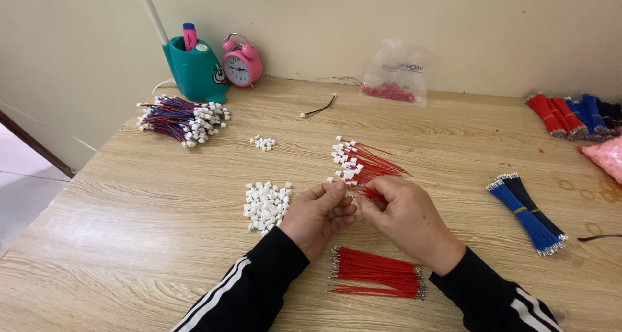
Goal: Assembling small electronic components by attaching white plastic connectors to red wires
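Pink alarm clock [242,65] beside teal pen holder [193,71]; plastic bag [396,71], perhaps red beads inside.

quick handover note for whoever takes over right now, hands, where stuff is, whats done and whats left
Left hand: pinching a small white connector at its fingertips.
Right hand: pinching a red wire up against that connector.
Finished: a fan of red wires with white connectors just beyond the hands; a bigger mixed-colour finished pile at far left.
Left to do: bare red wire bundle between the wrists; loose white connector pile by the left hand.
Blue and black bundle at right is untouched.
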